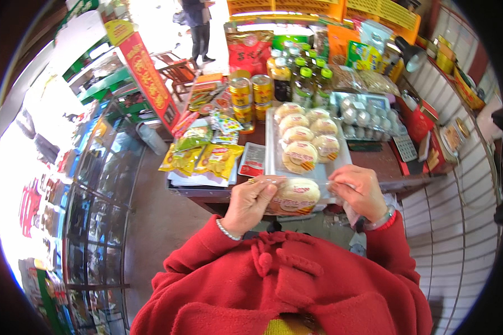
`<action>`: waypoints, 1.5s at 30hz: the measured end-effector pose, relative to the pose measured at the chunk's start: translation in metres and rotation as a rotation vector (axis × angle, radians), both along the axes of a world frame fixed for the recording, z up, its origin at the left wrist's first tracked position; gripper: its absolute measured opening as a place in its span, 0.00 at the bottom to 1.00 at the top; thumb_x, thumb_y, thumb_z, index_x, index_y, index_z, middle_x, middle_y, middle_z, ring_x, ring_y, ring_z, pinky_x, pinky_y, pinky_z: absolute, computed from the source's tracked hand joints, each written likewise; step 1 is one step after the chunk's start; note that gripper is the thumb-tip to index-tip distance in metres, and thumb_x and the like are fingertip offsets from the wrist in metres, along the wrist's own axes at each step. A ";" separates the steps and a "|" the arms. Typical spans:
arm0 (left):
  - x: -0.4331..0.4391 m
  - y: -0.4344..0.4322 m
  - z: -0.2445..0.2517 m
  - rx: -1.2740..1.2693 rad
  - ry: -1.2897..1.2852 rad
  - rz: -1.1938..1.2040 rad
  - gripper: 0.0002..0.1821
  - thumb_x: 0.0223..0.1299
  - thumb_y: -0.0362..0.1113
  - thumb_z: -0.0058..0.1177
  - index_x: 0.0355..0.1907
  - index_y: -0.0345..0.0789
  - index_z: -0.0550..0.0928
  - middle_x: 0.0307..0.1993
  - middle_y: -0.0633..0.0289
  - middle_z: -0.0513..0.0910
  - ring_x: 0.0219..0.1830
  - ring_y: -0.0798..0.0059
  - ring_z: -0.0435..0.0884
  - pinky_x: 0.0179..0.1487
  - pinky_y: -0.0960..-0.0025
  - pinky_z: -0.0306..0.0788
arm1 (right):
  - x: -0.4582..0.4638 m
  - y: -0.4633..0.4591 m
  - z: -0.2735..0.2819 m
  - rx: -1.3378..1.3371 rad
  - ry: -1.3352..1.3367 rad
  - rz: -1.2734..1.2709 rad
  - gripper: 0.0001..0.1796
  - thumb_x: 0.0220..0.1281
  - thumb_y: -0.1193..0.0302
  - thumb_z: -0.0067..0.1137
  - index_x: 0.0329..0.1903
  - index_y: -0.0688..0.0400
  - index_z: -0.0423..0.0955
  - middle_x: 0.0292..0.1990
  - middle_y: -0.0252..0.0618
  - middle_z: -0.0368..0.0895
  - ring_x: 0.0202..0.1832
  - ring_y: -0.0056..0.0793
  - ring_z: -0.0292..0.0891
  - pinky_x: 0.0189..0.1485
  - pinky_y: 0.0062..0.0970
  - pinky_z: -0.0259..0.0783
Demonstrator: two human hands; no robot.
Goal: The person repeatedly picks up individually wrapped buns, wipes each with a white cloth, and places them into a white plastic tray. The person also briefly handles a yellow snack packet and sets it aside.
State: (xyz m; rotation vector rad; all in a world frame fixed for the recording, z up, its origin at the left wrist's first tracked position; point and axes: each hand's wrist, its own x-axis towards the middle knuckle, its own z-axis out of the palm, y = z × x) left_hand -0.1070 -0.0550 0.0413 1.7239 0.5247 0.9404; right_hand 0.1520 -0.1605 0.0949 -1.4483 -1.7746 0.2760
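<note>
My left hand (252, 203) grips the left end of a clear plastic package with a round pale bun or cake (299, 195) in it, held in front of the counter's edge. At the package's right end, the fingers of my right hand (358, 188) are pinched together on its clear wrap. Just beyond them, several similar wrapped round cakes (300, 155) lie in two rows on a white tray (270, 144). The packages bear printed writing.
Yellow snack bags (219, 160), stacked gold cans (240, 96) and green-capped bottles (304, 86) stand left and behind. Eggs in clear cartons (362, 117), a calculator (405, 147) and a black lamp (413, 58) are at right. Glass shelving (96, 192) lines the left; a person (199, 29) stands outside.
</note>
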 end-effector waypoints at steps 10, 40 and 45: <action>0.001 0.004 0.000 0.261 -0.087 0.135 0.12 0.73 0.32 0.49 0.49 0.28 0.83 0.46 0.54 0.86 0.50 0.65 0.84 0.56 0.68 0.76 | -0.015 0.018 0.018 -0.024 0.166 0.014 0.02 0.55 0.81 0.64 0.29 0.67 0.81 0.31 0.42 0.83 0.26 0.27 0.79 0.30 0.23 0.74; 0.016 0.013 -0.001 -0.243 -0.358 0.206 0.21 0.77 0.44 0.46 0.50 0.26 0.83 0.42 0.63 0.85 0.43 0.83 0.79 0.49 0.77 0.74 | -0.017 0.023 0.000 -0.708 0.724 0.193 0.05 0.61 0.78 0.64 0.30 0.65 0.79 0.24 0.35 0.83 0.21 0.20 0.79 0.23 0.21 0.75; 0.024 0.019 -0.006 -0.254 -0.235 0.191 0.21 0.78 0.44 0.46 0.49 0.26 0.84 0.41 0.64 0.85 0.43 0.84 0.78 0.50 0.77 0.74 | -0.006 0.017 -0.013 -0.374 0.406 0.012 0.02 0.58 0.79 0.65 0.32 0.66 0.82 0.25 0.36 0.84 0.25 0.21 0.80 0.28 0.23 0.74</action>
